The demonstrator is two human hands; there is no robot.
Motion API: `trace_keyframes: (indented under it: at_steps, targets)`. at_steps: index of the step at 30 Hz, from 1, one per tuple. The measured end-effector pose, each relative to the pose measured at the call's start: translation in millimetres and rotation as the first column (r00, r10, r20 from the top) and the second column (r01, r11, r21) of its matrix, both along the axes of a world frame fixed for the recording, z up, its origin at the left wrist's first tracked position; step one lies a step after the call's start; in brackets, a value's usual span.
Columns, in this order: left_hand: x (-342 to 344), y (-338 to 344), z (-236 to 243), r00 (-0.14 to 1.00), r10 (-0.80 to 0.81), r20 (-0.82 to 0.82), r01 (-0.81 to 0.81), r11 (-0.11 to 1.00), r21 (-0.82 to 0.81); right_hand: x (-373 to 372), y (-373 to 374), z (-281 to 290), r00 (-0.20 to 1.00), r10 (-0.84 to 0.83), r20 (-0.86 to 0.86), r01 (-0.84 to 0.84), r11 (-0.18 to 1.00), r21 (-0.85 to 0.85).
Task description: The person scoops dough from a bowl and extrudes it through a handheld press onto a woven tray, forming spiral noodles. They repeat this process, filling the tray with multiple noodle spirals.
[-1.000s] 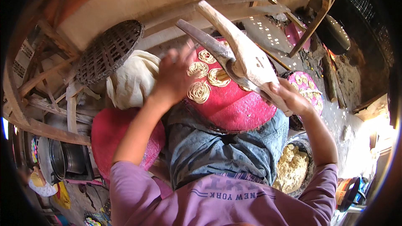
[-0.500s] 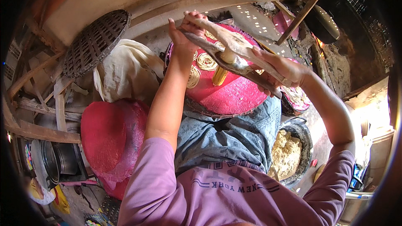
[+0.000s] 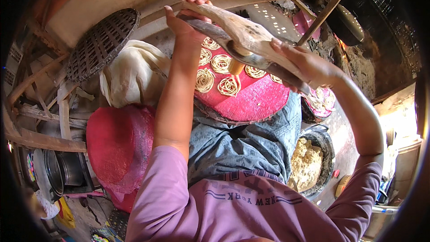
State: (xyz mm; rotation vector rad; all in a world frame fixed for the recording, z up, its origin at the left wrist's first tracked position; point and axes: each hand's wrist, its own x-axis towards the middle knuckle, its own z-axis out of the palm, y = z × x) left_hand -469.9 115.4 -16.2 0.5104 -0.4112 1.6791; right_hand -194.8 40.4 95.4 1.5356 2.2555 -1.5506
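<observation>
With both hands I grip a two-armed wooden press [image 3: 255, 38], held slantwise over a round tray lined with pink mesh [image 3: 255, 105]. My left hand [image 3: 188, 18] is wrapped round its far left end, and my right hand [image 3: 304, 65] closes on its near right end. From the middle of the press a brass-coloured tube [image 3: 236, 66] points down. Just below the tube lies a coil of dough strands [image 3: 229, 86]. Several more dough coils [image 3: 205, 80] lie beside it on the mesh; the press hides part of the tray.
At right a dark basin [image 3: 330, 152] holds crumbly dough [image 3: 307, 163], beyond it a smaller container of dough strands [image 3: 321, 101]. To the left are a pink-covered rounded form [image 3: 112, 141], a pale cloth [image 3: 134, 71] and a woven tray [image 3: 103, 45]. A fire [image 3: 341, 44] glows at far right.
Both hands have carried the press, the left end moving up and leftward. A dough coil now shows under the tube where bare mesh was, and more coils on the tray are uncovered.
</observation>
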Motion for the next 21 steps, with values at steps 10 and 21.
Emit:
trace_keyframes:
  at_steps: [10,21]
  targets:
    - [24.2,-3.6,-22.7,0.991,-0.113,0.065,0.126,0.962,-0.243,27.0,-7.5,-20.6,0.996,-0.093,0.008,0.093,0.993,-0.075]
    - [33.2,-48.5,-51.3,-0.120,-0.202,-0.972,-0.200,0.964,-0.176,60.0,-17.1,-66.1,0.940,-0.151,-0.307,0.131,0.988,-0.084]
